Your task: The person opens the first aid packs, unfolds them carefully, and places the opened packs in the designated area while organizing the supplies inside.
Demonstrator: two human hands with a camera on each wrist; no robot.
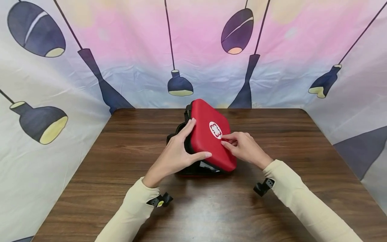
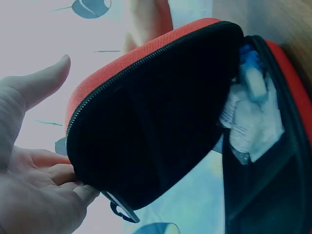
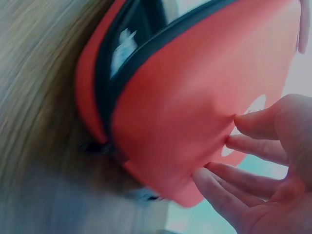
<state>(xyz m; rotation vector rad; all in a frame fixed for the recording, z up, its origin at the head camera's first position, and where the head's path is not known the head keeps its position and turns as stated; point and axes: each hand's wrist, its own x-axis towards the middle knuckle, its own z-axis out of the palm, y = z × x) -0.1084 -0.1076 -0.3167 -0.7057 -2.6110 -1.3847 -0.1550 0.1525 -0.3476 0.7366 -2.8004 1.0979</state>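
Observation:
A red first-aid case stands on the table, its lid raised and tilted. A white round emblem marks the lid's outer face. My left hand spans the lid's left side; its fingertips touch the zipped edge in the left wrist view, while the thumb extends apart. On the outer face, beside the emblem, the fingertips of my right hand press, and the red surface creases around them in the right wrist view. Clear-wrapped packets lie in the case's black lower half.
The dark wooden table extends on all sides of the case. Behind it hangs a cloth backdrop with printed lamps. A metal zipper pull hangs from the lid's edge. A camera is strapped to each wrist.

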